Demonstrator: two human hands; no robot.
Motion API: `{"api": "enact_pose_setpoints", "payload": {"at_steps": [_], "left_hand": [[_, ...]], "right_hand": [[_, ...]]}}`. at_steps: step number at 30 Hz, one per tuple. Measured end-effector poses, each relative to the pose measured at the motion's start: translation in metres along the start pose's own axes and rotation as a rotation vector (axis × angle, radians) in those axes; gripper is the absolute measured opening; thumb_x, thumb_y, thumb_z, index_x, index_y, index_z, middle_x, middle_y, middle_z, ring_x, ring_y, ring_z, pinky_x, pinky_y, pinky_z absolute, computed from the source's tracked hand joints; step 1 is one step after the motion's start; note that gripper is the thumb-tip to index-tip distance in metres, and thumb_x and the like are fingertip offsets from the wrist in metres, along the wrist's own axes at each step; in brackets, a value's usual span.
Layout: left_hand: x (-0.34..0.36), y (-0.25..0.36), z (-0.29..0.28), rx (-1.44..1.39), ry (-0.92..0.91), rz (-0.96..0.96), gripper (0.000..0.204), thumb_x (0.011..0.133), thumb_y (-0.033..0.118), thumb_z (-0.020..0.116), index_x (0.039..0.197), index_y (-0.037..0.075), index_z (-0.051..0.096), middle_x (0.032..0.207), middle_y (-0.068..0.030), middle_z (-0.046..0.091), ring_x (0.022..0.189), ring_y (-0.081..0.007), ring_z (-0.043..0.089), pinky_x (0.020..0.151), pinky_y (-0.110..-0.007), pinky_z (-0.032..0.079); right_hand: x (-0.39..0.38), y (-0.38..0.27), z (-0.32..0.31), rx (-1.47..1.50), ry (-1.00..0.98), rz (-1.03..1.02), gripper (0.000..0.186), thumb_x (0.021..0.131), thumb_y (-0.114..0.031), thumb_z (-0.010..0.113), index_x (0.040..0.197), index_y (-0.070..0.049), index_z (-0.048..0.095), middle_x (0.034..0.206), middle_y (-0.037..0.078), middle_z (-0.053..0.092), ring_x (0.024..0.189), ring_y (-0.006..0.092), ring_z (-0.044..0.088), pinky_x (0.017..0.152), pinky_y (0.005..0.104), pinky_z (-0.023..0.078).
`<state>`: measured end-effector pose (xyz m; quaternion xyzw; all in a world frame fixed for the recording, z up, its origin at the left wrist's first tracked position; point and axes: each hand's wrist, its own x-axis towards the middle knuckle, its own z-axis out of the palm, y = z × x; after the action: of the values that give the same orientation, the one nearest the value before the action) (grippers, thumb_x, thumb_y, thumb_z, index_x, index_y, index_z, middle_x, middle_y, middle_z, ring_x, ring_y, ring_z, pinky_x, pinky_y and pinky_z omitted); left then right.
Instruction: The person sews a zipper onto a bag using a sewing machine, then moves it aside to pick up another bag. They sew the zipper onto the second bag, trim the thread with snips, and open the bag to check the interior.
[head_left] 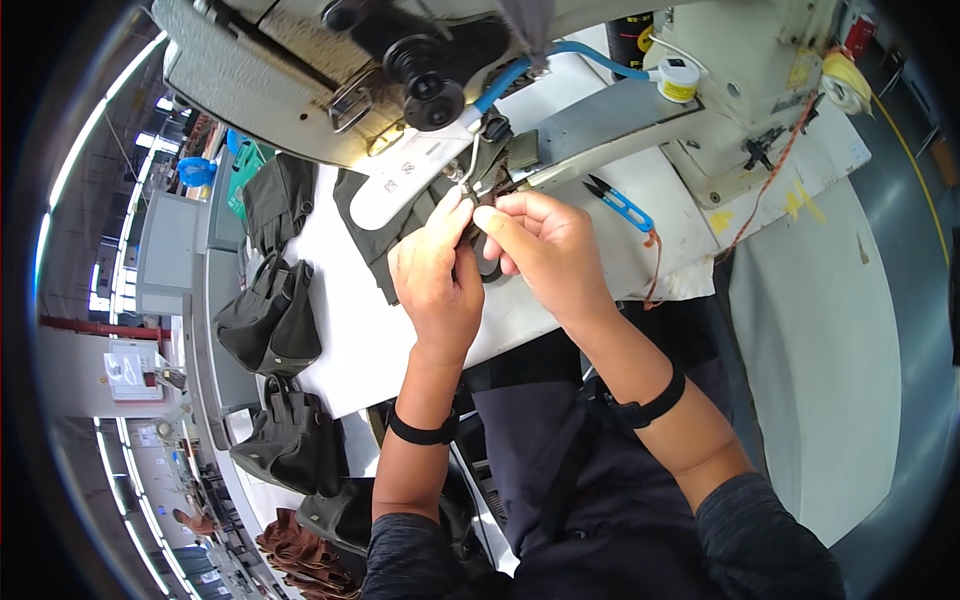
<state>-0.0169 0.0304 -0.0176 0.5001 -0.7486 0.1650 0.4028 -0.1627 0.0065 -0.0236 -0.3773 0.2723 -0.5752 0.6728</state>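
Both my hands are close together under the head of a sewing machine point(300, 95), beside its needle and presser foot area. A dark green fabric piece point(372, 235) lies there on the white table. My left hand point(437, 270) is closed on the near side of this fabric, thumb and forefinger at its edge. My right hand point(548, 245) is pinched, thumb against curled fingers, almost touching the left fingertips. What sits in that pinch is hidden. A dark strap-like loop point(490, 268) shows below the right fingers.
Blue-handled thread snips point(622, 205) lie right of my right hand. A small white pot point(678, 80) stands on the machine bed. Several dark green bags point(268, 318) line the table's left side, with brown pieces point(300, 555) lower down. An orange cord point(770, 180) hangs at right.
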Motion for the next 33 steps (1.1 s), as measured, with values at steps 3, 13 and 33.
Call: {"api": "enact_pose_setpoints", "payload": {"at_steps": [3, 13, 33], "left_hand": [[0.001, 0.000, 0.001, -0.023, 0.004, -0.025, 0.047, 0.080, -0.011, 0.067, 0.122, 0.009, 0.074, 0.127, -0.0086, 0.075, 0.099, -0.0229, 0.068, 0.091, -0.034, 0.046], [0.003, -0.006, 0.000, -0.064, 0.029, -0.012, 0.043, 0.079, -0.011, 0.068, 0.117, 0.008, 0.076, 0.125, -0.0073, 0.076, 0.095, -0.0206, 0.070, 0.087, -0.032, 0.047], [0.000, -0.010, 0.004, -0.284, 0.011, -0.115, 0.045, 0.083, -0.014, 0.063, 0.121, 0.006, 0.074, 0.130, -0.0120, 0.074, 0.107, -0.0286, 0.071, 0.097, -0.037, 0.053]], "right_hand": [[-0.002, -0.004, 0.001, -0.086, 0.020, 0.027, 0.021, 0.100, -0.020, 0.072, 0.098, 0.001, 0.070, 0.075, 0.002, 0.070, 0.065, 0.0040, 0.061, 0.055, 0.0205, 0.046], [0.013, -0.026, 0.014, -0.610, 0.139, -0.152, 0.058, 0.107, -0.039, 0.060, 0.066, 0.001, 0.068, 0.059, 0.005, 0.065, 0.052, 0.0100, 0.060, 0.050, 0.0273, 0.046], [-0.006, 0.018, 0.025, -0.072, 0.181, -0.243, 0.013, 0.097, -0.010, 0.075, 0.103, -0.002, 0.067, 0.083, 0.004, 0.070, 0.060, 0.0059, 0.057, 0.056, 0.0207, 0.045]]}}
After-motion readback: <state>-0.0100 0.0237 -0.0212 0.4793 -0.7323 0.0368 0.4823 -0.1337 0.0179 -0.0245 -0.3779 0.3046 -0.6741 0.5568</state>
